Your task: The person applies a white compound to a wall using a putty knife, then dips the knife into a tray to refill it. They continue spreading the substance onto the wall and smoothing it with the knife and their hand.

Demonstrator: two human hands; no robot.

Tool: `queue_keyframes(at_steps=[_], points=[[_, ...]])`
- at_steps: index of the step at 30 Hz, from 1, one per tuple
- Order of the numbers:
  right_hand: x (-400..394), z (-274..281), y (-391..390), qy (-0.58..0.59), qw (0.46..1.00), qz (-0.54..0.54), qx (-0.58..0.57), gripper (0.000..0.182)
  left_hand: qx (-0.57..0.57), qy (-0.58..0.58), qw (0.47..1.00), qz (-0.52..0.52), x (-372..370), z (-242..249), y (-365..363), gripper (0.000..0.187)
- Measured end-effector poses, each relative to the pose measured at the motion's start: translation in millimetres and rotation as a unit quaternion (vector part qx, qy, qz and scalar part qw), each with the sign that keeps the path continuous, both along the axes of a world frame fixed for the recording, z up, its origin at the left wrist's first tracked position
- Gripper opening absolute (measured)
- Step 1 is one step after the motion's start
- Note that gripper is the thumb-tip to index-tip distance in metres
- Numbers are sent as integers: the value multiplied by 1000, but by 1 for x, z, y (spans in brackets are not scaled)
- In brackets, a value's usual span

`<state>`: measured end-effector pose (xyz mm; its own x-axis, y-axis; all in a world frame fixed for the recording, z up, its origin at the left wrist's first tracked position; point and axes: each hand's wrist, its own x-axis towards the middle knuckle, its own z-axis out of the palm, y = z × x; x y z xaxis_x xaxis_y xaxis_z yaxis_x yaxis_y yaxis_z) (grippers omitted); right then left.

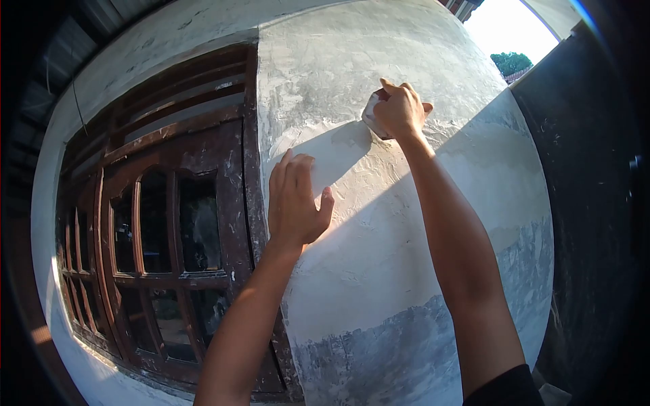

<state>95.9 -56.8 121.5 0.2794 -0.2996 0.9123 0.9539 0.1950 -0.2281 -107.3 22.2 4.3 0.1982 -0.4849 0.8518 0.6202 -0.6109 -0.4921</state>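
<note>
My right hand (pixel 402 111) is raised to the upper part of the plastered wall (pixel 379 250), its fingers closed over a flat, white-smeared scraper (pixel 370 116). The scraper lies against the wall, most of it hidden under the hand. Rough ridges of pale plaster show just below and beside it. Lower and to the left, my left hand (pixel 295 196) is open with fingers spread and holds nothing. It is close in front of the wall, near the brown window frame.
A brown wooden window (pixel 172 223) with glass panes and paint-specked frame fills the left side. A dark panel (pixel 596 203) stands along the right. Sunlight crosses the wall diagonally; its lower part is greyer. A tree (pixel 511 63) shows beyond the top right.
</note>
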Motion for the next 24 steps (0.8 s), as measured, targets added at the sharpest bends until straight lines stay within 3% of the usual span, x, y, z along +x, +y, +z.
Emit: queue_keyframes(at_steps=[1,4,5,7,9,11,13,14,15,18,23,24], points=[[1,-1,-7,-14,999,4,44,53,3,-2,1000,12,-1,0,0,53],[-18,-14,0,-86,990,108,-33,59,-15,-63,994,86,0,-3,-3,55],[-24,-19,7,-125,986,84,-78,60,-15,-60,995,84,0,-4,-4,55],[-16,-14,6,-52,993,48,-95,58,-51,-115,988,94,1,-4,-4,57],[7,-4,3,-7,999,-5,35,56,-72,-126,984,100,2,-4,-2,57],[2,-11,-5,-13,999,13,30,55,-76,-127,985,83,3,-4,-1,58],[-14,-18,-1,-101,987,94,-79,55,-75,-128,985,85,3,-2,0,58],[-12,-19,9,-127,983,79,-108,55,-73,-122,985,93,3,-3,0,59],[-11,-17,11,-70,990,54,-110,56,-72,-121,986,94,4,-4,-2,59],[28,1,10,-8,995,98,25,58,-80,-126,986,75,4,-3,-5,59],[-26,-13,15,-116,985,99,-76,54,-78,-111,988,76,3,-4,-7,58],[-23,-11,13,-70,992,83,-65,53,-67,-111,989,66,3,-4,-6,60]])
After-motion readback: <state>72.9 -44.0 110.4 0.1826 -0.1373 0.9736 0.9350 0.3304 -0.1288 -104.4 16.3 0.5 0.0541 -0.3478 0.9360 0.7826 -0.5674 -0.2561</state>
